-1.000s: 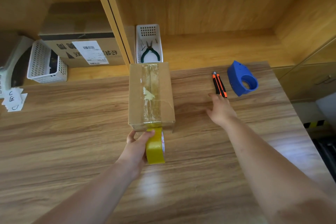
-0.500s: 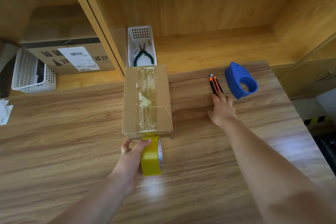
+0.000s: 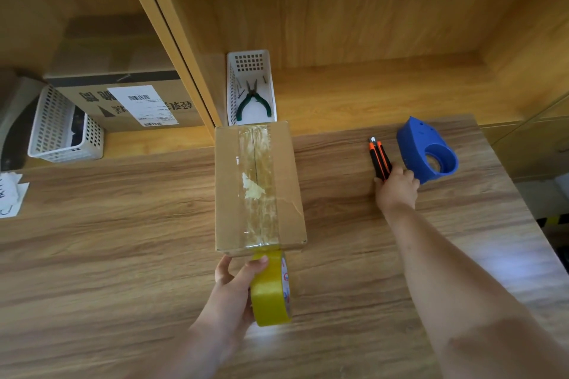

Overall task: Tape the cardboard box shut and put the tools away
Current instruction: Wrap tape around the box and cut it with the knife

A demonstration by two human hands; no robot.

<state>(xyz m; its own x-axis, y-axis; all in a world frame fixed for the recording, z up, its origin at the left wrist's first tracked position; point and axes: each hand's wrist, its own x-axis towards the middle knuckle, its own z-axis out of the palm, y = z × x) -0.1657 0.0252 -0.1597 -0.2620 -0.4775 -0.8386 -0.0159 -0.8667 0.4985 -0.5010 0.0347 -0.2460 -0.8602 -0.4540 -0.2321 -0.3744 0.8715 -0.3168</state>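
A closed cardboard box (image 3: 231, 188) lies on the wooden table (image 3: 123, 240), with a strip of clear tape (image 3: 257, 188) running along its top seam. My left hand (image 3: 231, 289) grips a yellow tape roll (image 3: 271, 289) at the box's near edge, its tape still joined to the box. My right hand (image 3: 395, 189) closes its fingers over the near end of an orange and black utility knife (image 3: 379, 157) lying on the table. A blue tape dispenser (image 3: 426, 151) sits just right of the knife, touching my hand.
A white basket (image 3: 234, 86) holding green-handled pliers (image 3: 253, 101) stands on the shelf behind the box. Further left on the shelf are a labelled carton (image 3: 123, 101) and another white basket (image 3: 61, 132). Paper slips (image 3: 9, 194) lie at the table's left edge.
My right hand has moved forward from short of the knife onto its near end and closed over it. My left hand has kept hold of the tape roll at the box's near edge.
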